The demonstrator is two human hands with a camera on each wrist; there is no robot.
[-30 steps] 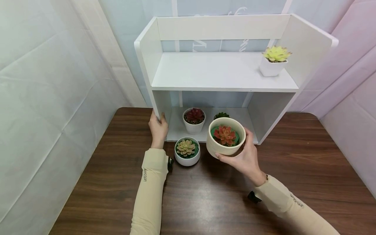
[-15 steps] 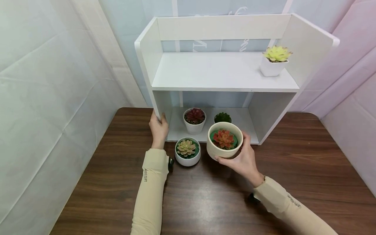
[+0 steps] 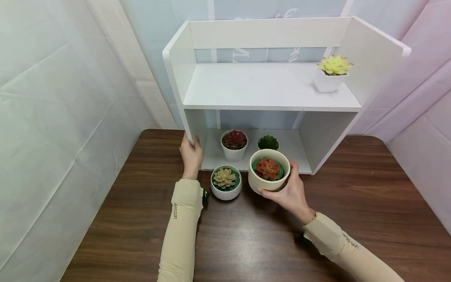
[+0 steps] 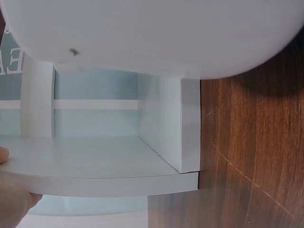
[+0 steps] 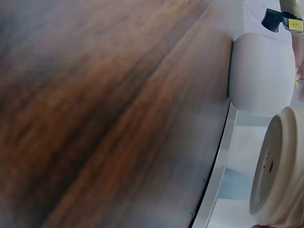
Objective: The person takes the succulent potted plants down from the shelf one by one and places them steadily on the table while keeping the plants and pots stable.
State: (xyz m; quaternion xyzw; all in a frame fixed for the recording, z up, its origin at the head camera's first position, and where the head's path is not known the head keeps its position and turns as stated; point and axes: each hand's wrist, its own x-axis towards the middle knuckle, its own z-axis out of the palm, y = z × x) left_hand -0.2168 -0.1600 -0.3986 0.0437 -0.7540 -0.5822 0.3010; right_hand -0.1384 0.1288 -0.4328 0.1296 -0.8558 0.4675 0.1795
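Observation:
My left hand grips the front edge of the left side panel of a white shelf unit. With thumb and fingers, my right hand holds a cream plant pot with a red-orange succulent, in front of the lower shelf. Its underside shows in the right wrist view, so the pot is off the table. A low white pot with a pale yellow succulent stands on the table between the hands; its white wall fills the top of the left wrist view.
Inside the lower compartment stand a white pot with a dark red succulent and a green succulent, partly behind the cream pot. A square white pot with a yellow-green succulent sits at the upper shelf's right. Everything rests on a brown wooden table.
The cream pot has come down and slightly left in my right hand, uncovering more of the green succulent behind it. My left hand keeps its grip on the side panel.

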